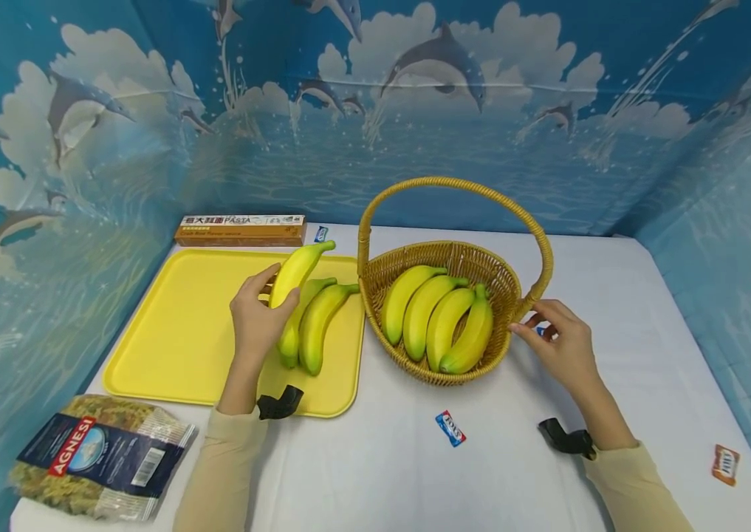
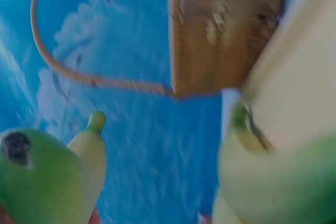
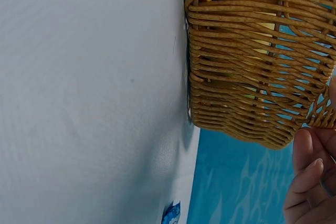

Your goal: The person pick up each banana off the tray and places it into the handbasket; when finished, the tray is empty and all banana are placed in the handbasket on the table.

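My left hand point(image 1: 261, 314) grips a yellow banana point(image 1: 297, 273) with a green stem, raised over the right part of the yellow tray point(image 1: 169, 325). Beneath it, two more bananas point(image 1: 322, 329) lie side by side on the tray. In the left wrist view the held banana point(image 2: 47, 177) shows its dark, green-tinged tip up close. A wicker basket point(image 1: 438, 380) with a tall arched handle stands right of the tray, several bananas point(image 1: 430, 310) lying in it. My right hand point(image 1: 564, 343) pinches the basket's right rim by the handle's base; in the right wrist view its fingers point(image 3: 307, 182) meet the woven edge.
Behind the tray lies a pasta box point(image 1: 240, 230), a small blue wrapped candy point(image 1: 320, 234) beside it. An Agnesi pasta bag point(image 1: 103, 458) rests at the front left. Another candy point(image 1: 450, 428) lies before the basket, and an orange-brown one point(image 1: 725, 464) near the table's right edge.
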Action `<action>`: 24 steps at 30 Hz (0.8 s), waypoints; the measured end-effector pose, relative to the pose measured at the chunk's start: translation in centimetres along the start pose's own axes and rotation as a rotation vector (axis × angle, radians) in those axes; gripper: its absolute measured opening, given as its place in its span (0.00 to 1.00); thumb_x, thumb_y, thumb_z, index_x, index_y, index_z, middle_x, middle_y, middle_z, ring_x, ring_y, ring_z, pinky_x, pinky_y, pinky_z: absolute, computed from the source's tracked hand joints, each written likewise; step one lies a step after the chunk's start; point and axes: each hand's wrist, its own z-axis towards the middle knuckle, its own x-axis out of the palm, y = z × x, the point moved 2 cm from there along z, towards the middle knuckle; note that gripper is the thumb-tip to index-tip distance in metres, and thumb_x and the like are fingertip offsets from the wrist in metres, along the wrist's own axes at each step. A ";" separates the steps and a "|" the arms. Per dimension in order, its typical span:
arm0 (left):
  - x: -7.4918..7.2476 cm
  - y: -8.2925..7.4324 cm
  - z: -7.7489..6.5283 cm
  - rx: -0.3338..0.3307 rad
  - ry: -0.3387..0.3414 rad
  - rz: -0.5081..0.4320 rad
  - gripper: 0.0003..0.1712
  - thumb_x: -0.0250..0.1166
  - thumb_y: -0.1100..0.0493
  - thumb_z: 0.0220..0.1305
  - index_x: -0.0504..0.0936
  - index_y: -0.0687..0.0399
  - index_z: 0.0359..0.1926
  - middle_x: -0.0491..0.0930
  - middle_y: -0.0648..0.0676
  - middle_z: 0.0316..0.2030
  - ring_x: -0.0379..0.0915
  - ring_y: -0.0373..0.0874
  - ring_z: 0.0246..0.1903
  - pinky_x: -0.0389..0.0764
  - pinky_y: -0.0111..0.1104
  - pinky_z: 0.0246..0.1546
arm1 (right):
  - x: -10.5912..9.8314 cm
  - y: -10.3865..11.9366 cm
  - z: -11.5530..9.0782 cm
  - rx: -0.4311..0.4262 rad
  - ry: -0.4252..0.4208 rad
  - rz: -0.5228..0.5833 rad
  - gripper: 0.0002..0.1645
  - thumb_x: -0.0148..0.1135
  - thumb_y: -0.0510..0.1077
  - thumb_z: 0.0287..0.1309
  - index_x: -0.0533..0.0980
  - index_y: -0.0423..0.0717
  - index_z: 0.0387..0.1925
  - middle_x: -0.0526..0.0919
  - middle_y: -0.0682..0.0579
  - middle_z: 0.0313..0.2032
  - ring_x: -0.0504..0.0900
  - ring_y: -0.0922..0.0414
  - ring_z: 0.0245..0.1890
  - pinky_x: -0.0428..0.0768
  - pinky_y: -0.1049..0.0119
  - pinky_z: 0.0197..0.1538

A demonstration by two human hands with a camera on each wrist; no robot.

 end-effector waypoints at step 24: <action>11.4 -8.3 -0.7 0.226 0.215 0.004 0.29 0.67 0.54 0.56 0.79 0.51 0.61 0.78 0.59 0.44 0.74 0.51 0.39 0.74 0.43 0.40 | 0.1 0.0 0.0 0.009 0.003 -0.009 0.24 0.76 0.31 0.42 0.81 0.34 0.45 0.82 0.41 0.34 0.72 0.67 0.29 0.67 0.84 0.29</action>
